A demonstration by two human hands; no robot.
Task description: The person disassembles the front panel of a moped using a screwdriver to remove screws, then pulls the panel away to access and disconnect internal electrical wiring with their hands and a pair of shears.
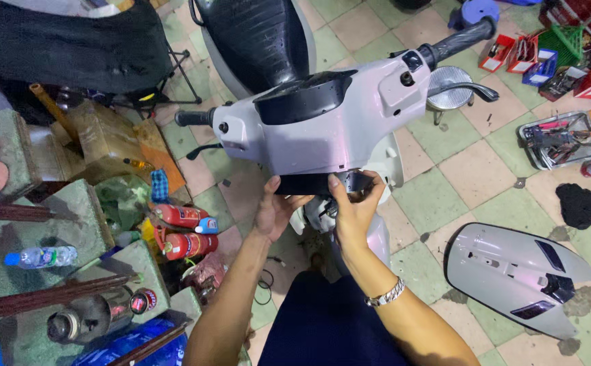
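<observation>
Both hands on the scooter's dark lower panel [319, 183], under the pale handlebar cover [322, 122] at 12 o'clock. Left hand [275, 207] and right hand [354, 207] each have a closed grip on its edge. Looks like fitting it; needs even pressure next.

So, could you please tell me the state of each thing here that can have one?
Handlebar cover: front panel off, dark cavity exposed.
Removed front panel: lying inner side up on the floor.
Left hand: gripping the cover's lower edge.
Right hand: gripping the cover's lower edge.
Water bottle: capped, lying on its side.
Tool tray: filled with tools.
</observation>
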